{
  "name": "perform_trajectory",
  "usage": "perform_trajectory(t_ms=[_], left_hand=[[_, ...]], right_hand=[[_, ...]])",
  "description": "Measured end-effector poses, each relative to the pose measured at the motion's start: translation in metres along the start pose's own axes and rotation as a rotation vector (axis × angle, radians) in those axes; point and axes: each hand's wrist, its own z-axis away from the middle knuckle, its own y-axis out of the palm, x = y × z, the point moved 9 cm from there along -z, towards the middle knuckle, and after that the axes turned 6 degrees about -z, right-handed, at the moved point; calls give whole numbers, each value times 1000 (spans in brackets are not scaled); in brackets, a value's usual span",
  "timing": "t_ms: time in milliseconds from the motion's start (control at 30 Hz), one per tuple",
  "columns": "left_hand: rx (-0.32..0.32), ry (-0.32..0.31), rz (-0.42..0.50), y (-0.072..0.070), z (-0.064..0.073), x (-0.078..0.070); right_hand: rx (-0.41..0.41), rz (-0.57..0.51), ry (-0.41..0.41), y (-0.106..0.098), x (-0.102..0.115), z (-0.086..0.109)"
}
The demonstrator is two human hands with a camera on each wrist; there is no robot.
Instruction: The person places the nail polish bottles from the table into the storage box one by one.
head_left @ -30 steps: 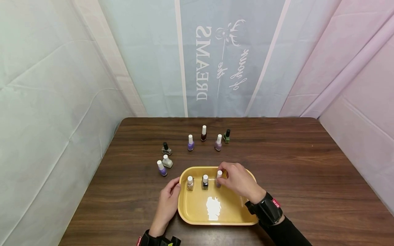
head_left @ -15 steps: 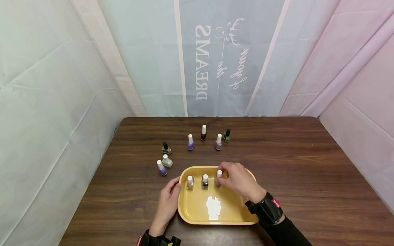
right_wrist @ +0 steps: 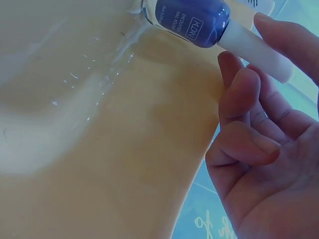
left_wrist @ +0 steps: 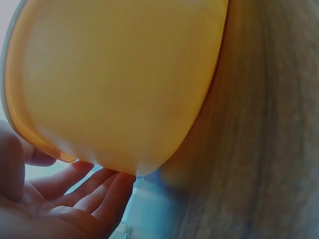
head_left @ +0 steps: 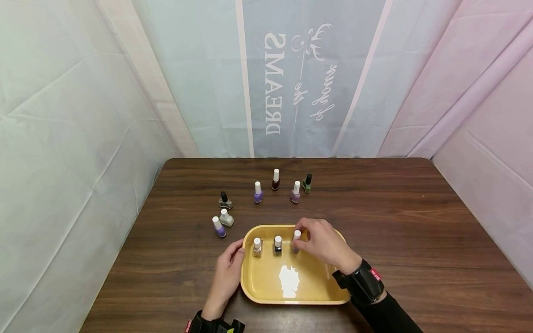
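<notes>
My right hand [head_left: 324,243] pinches the white cap of a purple nail polish bottle [head_left: 297,235] between thumb and index finger. This bottle, which looks blue in the right wrist view, stands upright at the tray's far side, its lower part partly covered by the fingers. To its left in the yellow tray [head_left: 266,293] stand a dark nail polish bottle [head_left: 277,246] and a clear, gold-flecked nail polish bottle [head_left: 257,248]. My left hand [head_left: 226,273] rests its extended fingers [left_wrist: 117,196] against the tray's left outer wall, with the thumb by the rim.
Behind the tray stand a violet bottle [head_left: 258,193], a dark red bottle [head_left: 275,180], a mauve bottle [head_left: 295,193] and a green bottle [head_left: 306,184]. Left of it are a grey bottle [head_left: 225,201], a whitish bottle [head_left: 226,218] and a purple bottle [head_left: 219,228]. Curtains surround the wooden table [head_left: 395,222].
</notes>
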Motion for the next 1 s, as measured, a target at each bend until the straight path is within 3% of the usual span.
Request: perform_trajectory(t_ms=[233, 767, 1000], left_hand=[[-1, -6, 10, -1, 1, -1], [2, -40, -16, 0, -1, 4], [12, -14, 9, 0, -1, 1]], right_hand=[[11, -35, 12, -7, 1, -2], [6, -79, -80, -27, 12, -7], [3, -111, -91, -42, 16, -10]])
